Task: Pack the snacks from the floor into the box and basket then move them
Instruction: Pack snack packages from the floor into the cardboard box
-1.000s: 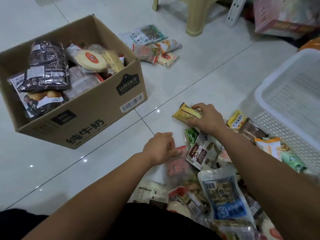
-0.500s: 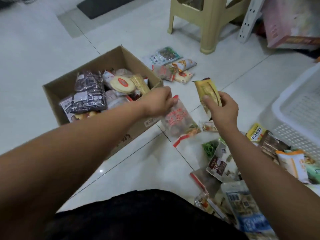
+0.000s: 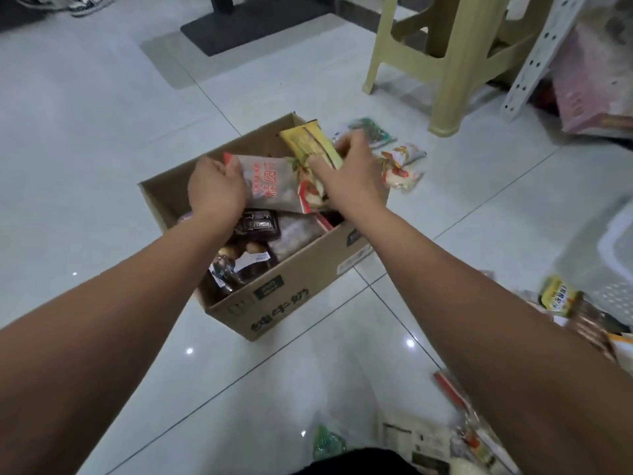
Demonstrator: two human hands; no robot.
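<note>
snacks [image 3: 274, 186] in left grip [image 3: 215, 190], right grip [image 3: 352, 176], over box [image 3: 291, 303]

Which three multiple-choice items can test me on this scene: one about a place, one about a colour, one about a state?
1. Where are the left hand and the right hand?
A. over the white basket
B. over the cardboard box
C. on the stool

2. What colour is the snack packet in the right hand?
A. blue
B. black
C. yellow

3. What is the state of the left hand?
A. it grips a clear packet with red print
B. it lies flat on the floor
C. it is curled and holds nothing

Answers:
1. B, both hands are above the open box.
2. C, the wrapper is yellow with a dark stripe.
3. A, the fingers curl round the packet's edge.
</note>
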